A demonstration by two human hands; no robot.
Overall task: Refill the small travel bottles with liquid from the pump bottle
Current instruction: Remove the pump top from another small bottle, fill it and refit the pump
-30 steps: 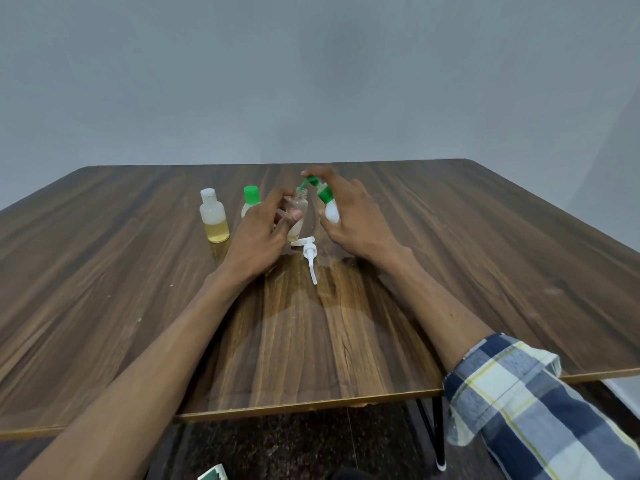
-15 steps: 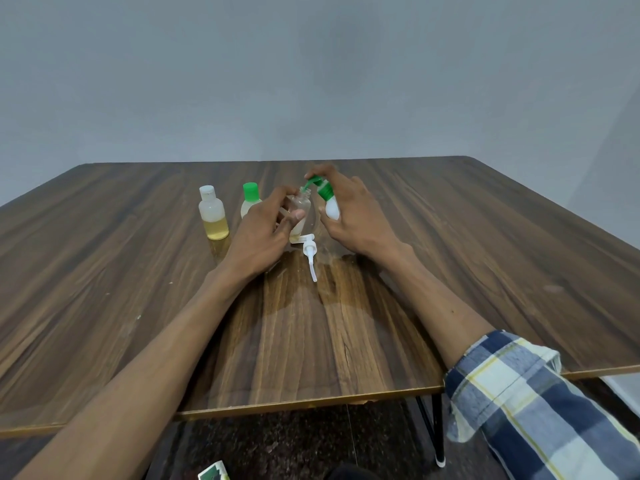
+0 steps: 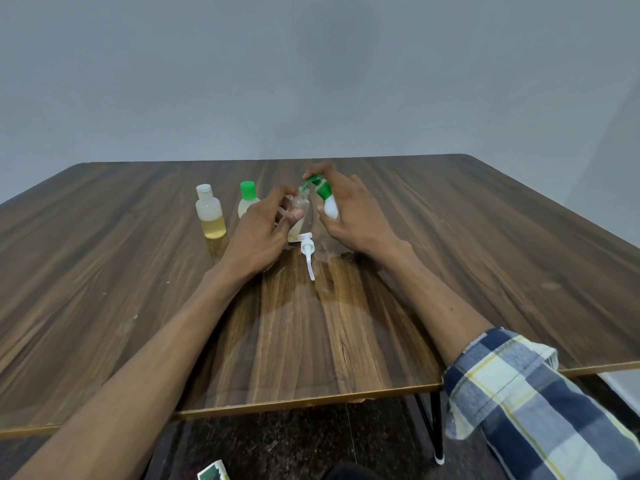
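Small clear travel bottle [image 3: 300, 206] upright near the middle of the counter [image 3: 485, 258], uncapped, a little yellowish liquid at its base. Left hand [image 3: 258, 233], grip curled round that bottle, forearm stretched forward. White pump bottle [image 3: 329, 204] with green pump top tilted left, nozzle just over the open neck (touching or not, cannot tell). Right hand [image 3: 353, 216], grip wrapped round the pump bottle, forefinger on the pump head. Loose white pump [image 3: 307, 252] lying just in front. Two capped bottles at left: white-capped [image 3: 210, 213], green-capped [image 3: 248, 200].
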